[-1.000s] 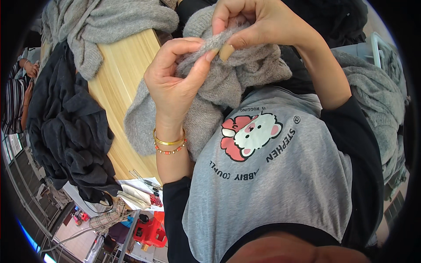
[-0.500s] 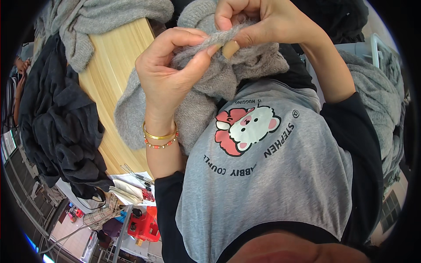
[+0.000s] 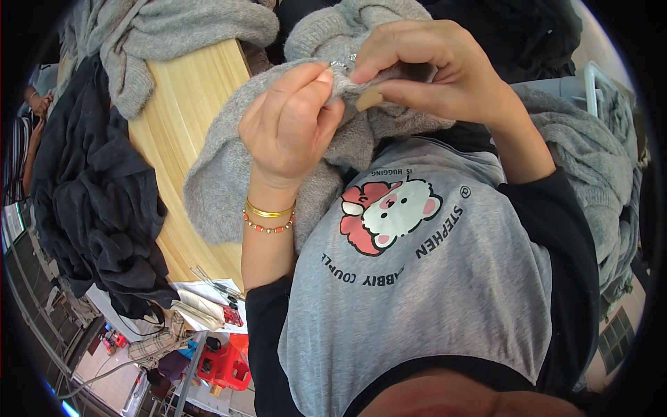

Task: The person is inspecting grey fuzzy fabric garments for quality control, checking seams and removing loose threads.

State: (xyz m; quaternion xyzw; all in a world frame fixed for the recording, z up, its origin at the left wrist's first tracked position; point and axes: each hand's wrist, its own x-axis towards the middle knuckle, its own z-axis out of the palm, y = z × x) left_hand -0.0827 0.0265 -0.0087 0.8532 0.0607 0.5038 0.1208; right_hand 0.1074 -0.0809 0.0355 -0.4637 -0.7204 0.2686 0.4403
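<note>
A fuzzy grey knit garment [image 3: 229,167] is bunched up in front of me, partly over the table edge and partly against my shirt. My left hand [image 3: 295,121], with bracelets at its wrist, is closed in a pinch on a fold of the knit. Close beside it, my right hand [image 3: 438,73] pinches the same fold between thumb and fingers. A tan cover [image 3: 369,99] sits on the tip of my right thumb. Small shiny bits [image 3: 340,64] show on the knit between the hands; what they are is too small to tell.
The wooden table [image 3: 184,115] carries another grey knit [image 3: 187,31] at the far left and a heap of black cloth [image 3: 97,187]. Nearer are metal tools [image 3: 215,283] and papers. A red crate [image 3: 226,365] stands below. Grey knits [image 3: 583,160] fill a bin at right.
My left hand has turned and curled its fingers inward, moving slightly right and down. My right hand has shifted a little down, its fingers now laid along the fold.
</note>
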